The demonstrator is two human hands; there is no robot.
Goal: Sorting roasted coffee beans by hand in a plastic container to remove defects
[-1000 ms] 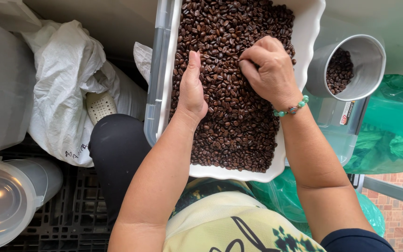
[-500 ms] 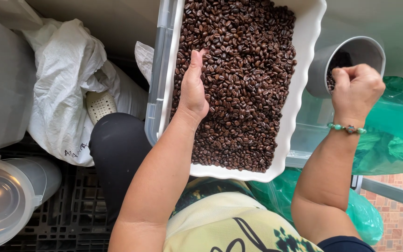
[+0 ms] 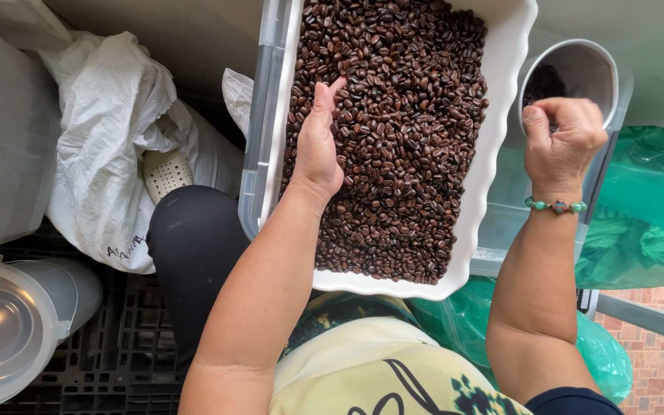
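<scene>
- Roasted coffee beans (image 3: 393, 146) fill a white scalloped tray (image 3: 493, 154) set before a seated person, seen from above.
- Left hand (image 3: 318, 146) rests edge-on among the beans, fingers straight and together, grip open and holding nothing.
- Right hand (image 3: 562, 142) hovers at the rim of a grey cup (image 3: 578, 69) just right of the tray, fingers curled into a closed grip; whether it holds beans cannot be told.
- Some dark beans lie inside the cup.
- Judged step: picked-out beans going into the cup, which calls for opening the fingers over its mouth.
- White sack (image 3: 109, 131) lies left; green plastic bag (image 3: 647, 215) right.
</scene>
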